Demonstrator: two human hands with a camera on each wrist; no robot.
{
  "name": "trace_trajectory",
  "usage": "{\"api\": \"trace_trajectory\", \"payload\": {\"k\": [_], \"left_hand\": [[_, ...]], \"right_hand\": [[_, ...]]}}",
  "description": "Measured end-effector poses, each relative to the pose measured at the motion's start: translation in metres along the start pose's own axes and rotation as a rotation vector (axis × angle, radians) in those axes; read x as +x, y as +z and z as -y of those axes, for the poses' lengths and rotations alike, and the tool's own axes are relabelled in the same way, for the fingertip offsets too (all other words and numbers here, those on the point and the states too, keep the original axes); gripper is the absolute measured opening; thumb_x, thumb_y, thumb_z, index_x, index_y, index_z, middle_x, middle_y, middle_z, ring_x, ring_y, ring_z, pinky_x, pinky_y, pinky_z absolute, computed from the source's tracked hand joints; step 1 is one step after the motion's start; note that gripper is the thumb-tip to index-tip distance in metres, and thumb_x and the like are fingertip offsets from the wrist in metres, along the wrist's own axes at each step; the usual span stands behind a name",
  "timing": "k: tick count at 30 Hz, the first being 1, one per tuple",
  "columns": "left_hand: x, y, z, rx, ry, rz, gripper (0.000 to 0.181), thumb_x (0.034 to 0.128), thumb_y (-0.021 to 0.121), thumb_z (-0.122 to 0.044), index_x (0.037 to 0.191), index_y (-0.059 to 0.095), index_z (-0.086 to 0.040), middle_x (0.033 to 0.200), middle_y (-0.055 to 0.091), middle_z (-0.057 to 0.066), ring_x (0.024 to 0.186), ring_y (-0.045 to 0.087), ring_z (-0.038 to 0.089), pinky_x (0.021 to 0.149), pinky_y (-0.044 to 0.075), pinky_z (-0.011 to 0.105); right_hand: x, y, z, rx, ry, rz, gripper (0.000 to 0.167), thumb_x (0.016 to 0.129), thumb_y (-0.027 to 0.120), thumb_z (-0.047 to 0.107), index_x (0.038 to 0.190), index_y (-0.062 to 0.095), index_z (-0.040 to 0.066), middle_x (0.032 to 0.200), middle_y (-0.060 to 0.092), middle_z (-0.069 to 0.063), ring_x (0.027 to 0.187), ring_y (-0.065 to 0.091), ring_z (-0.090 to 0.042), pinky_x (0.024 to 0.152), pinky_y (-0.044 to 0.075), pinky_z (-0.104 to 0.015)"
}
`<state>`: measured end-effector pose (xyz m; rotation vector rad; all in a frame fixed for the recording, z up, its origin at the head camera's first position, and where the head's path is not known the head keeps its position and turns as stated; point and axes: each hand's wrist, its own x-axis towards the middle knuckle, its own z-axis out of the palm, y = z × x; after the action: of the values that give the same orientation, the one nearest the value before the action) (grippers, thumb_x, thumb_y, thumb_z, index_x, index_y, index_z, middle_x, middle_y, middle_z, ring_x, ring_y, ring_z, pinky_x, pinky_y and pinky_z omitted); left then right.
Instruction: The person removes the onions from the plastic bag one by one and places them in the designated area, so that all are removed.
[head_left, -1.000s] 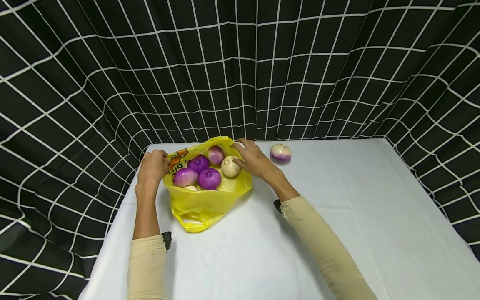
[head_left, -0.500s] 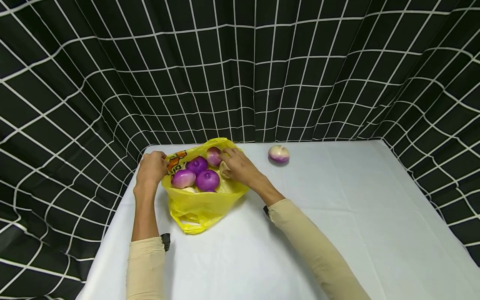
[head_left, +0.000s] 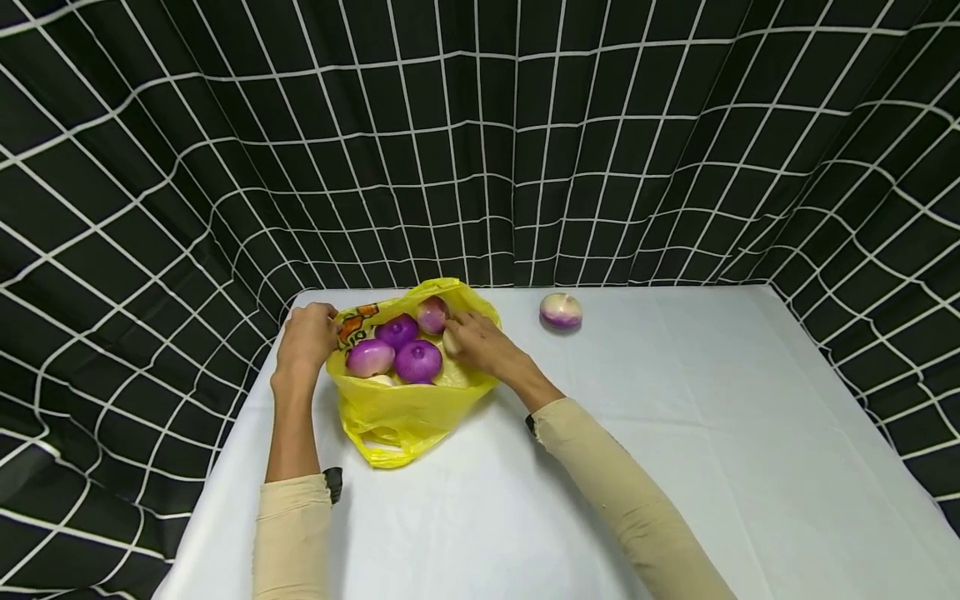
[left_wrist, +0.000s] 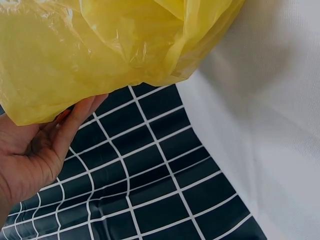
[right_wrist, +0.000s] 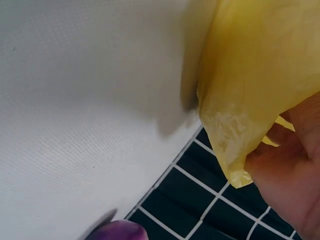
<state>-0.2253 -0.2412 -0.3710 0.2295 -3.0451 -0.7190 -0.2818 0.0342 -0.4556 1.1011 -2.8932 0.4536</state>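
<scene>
A yellow plastic bag (head_left: 401, 417) lies with its mouth spread wide, several purple onions (head_left: 418, 361) inside it. My left hand (head_left: 307, 337) pinches the bag's left rim, and in the left wrist view the fingers of that hand (left_wrist: 37, 150) are partly behind the plastic. Reaching over the right rim, my right hand (head_left: 480, 340) grips a pale onion (head_left: 452, 343) that it mostly covers. A reddish-purple onion (head_left: 432, 315) is just beyond its fingertips. In the right wrist view the bag hides most of the right hand's fingers (right_wrist: 280, 135).
A white-and-purple onion (head_left: 561, 311) lies on the white-covered table (head_left: 675, 400), right of the bag near the far edge. Black cloth with a white grid (head_left: 480, 150) hangs behind and at both sides.
My right hand has left the bag's right rim, moved left into the mouth and closed over the pale onion. The left hand keeps its hold on the rim.
</scene>
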Motion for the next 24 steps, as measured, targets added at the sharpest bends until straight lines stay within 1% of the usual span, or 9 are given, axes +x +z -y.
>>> {"api": "trace_trajectory", "payload": {"k": [5, 10, 13, 15, 19, 22, 24], "left_hand": [[-0.001, 0.0, 0.0, -0.002, -0.002, 0.002, 0.035, 0.1048, 0.054, -0.007, 0.134, 0.063, 0.009, 0.126, 0.069, 0.033, 0.11, 0.07, 0.045, 0.089, 0.06, 0.052], [-0.001, 0.001, 0.0, -0.006, -0.007, 0.009, 0.034, 0.1051, 0.055, -0.007, 0.134, 0.063, 0.009, 0.125, 0.07, 0.033, 0.108, 0.071, 0.044, 0.088, 0.06, 0.051], [0.0, 0.0, 0.001, -0.001, -0.002, 0.003, 0.034, 0.1049, 0.055, -0.007, 0.133, 0.064, 0.009, 0.125, 0.07, 0.033, 0.108, 0.071, 0.045, 0.089, 0.06, 0.052], [0.0, 0.0, 0.002, 0.005, 0.01, -0.01, 0.033, 0.1045, 0.055, -0.008, 0.132, 0.065, 0.009, 0.124, 0.07, 0.034, 0.108, 0.071, 0.046, 0.088, 0.059, 0.054], [-0.001, -0.002, 0.003, 0.015, 0.028, -0.034, 0.033, 0.1041, 0.055, -0.008, 0.13, 0.065, 0.009, 0.122, 0.071, 0.034, 0.107, 0.071, 0.047, 0.088, 0.058, 0.055], [0.0, -0.001, 0.003, 0.008, 0.03, -0.03, 0.034, 0.1045, 0.054, -0.009, 0.131, 0.065, 0.01, 0.122, 0.071, 0.033, 0.107, 0.072, 0.046, 0.088, 0.059, 0.054], [0.0, 0.0, 0.003, 0.005, 0.025, -0.022, 0.034, 0.1051, 0.054, -0.009, 0.131, 0.065, 0.01, 0.122, 0.071, 0.033, 0.106, 0.072, 0.045, 0.087, 0.059, 0.052]], "right_hand": [[0.0, -0.001, 0.0, 0.03, 0.0, 0.005, 0.056, 0.097, 0.075, 0.018, 0.146, 0.056, 0.0, 0.153, 0.054, -0.021, 0.137, 0.052, -0.042, 0.124, 0.038, -0.05], [-0.004, -0.006, 0.004, 0.062, 0.007, -0.009, 0.059, 0.096, 0.076, 0.019, 0.148, 0.054, 0.0, 0.153, 0.054, -0.021, 0.14, 0.052, -0.04, 0.125, 0.036, -0.05], [-0.007, -0.013, 0.007, 0.07, 0.017, -0.04, 0.059, 0.096, 0.077, 0.021, 0.147, 0.055, 0.0, 0.148, 0.058, -0.02, 0.138, 0.053, -0.038, 0.124, 0.037, -0.051], [-0.01, -0.018, 0.008, 0.086, 0.035, -0.067, 0.059, 0.095, 0.078, 0.023, 0.146, 0.057, 0.001, 0.144, 0.06, -0.019, 0.135, 0.055, -0.036, 0.12, 0.041, -0.051], [-0.018, -0.033, 0.008, 0.114, 0.088, -0.1, 0.064, 0.092, 0.081, 0.028, 0.146, 0.058, 0.002, 0.149, 0.059, -0.018, 0.134, 0.054, -0.038, 0.111, 0.047, -0.053], [-0.029, -0.044, 0.002, 0.125, 0.122, -0.14, 0.066, 0.091, 0.082, 0.03, 0.145, 0.058, 0.002, 0.15, 0.058, -0.019, 0.133, 0.056, -0.039, 0.11, 0.048, -0.054], [-0.038, -0.051, -0.006, 0.132, 0.138, -0.175, 0.065, 0.09, 0.083, 0.03, 0.143, 0.059, 0.001, 0.148, 0.059, -0.02, 0.133, 0.056, -0.041, 0.113, 0.047, -0.055]]}}
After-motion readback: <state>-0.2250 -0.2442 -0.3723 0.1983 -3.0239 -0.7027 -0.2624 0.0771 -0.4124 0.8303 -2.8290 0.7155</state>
